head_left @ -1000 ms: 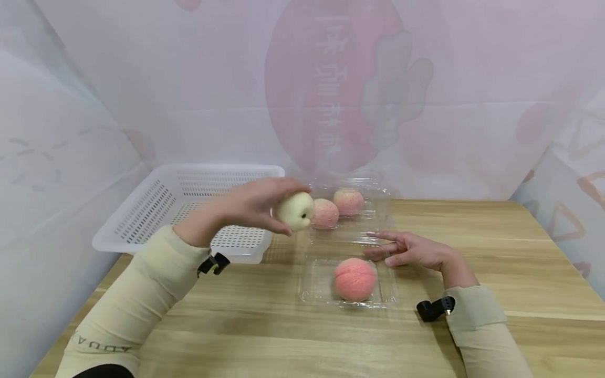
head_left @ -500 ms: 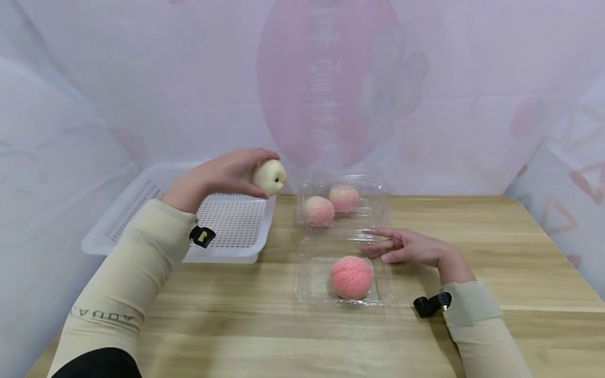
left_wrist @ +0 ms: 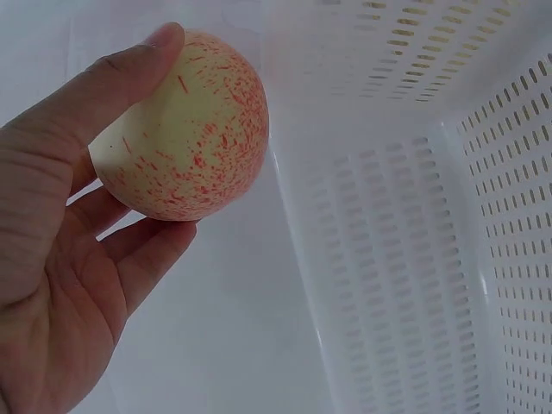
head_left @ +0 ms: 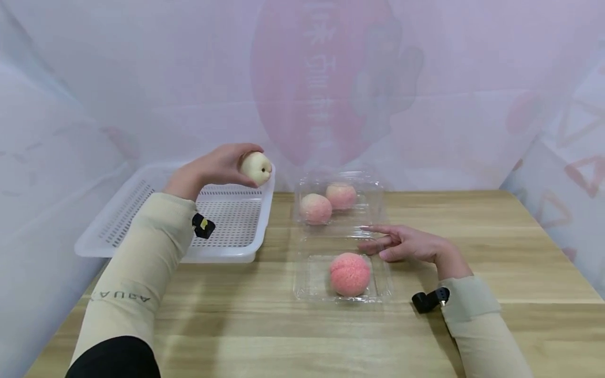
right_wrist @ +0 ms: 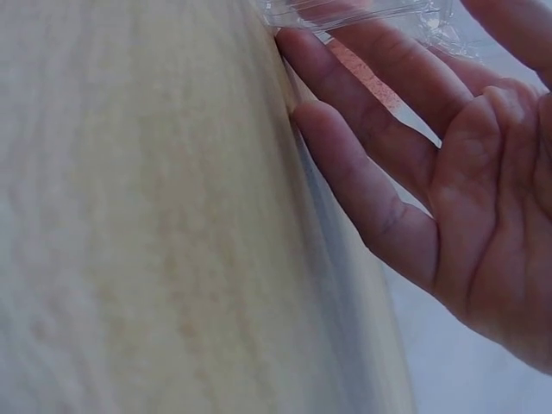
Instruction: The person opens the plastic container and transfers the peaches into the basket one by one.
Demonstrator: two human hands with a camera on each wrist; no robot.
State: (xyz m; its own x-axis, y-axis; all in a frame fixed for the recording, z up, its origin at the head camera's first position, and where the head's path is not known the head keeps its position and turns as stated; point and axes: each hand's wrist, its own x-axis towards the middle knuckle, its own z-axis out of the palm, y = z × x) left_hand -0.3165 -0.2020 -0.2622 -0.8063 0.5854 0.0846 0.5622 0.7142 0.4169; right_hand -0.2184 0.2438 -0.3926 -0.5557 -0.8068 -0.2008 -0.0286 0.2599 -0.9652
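My left hand [head_left: 215, 168] grips a pale peach [head_left: 256, 169] between thumb and fingers, above the back right part of a white perforated basket [head_left: 259, 231]. In the left wrist view the peach [left_wrist: 194, 129] shows red speckles, with the basket [left_wrist: 302, 285] beside it. My right hand [head_left: 411, 245] has its fingers extended and touches the right side of an open clear plastic clamshell box [head_left: 307, 244]. One pink peach [head_left: 350, 274] sits in the box's near half. Two paler pink peaches [head_left: 316, 209] lie in the far half.
The wooden table [head_left: 264, 325] carries the basket at the left and the clamshell box in the middle. Printed white cloth [head_left: 203, 105] hangs behind and at both sides, close to the basket's back.
My left hand has carried the pale peach leftward and back, from beside the clamshell box to above the basket. The right hand stays at the box, and the other peaches keep their places.
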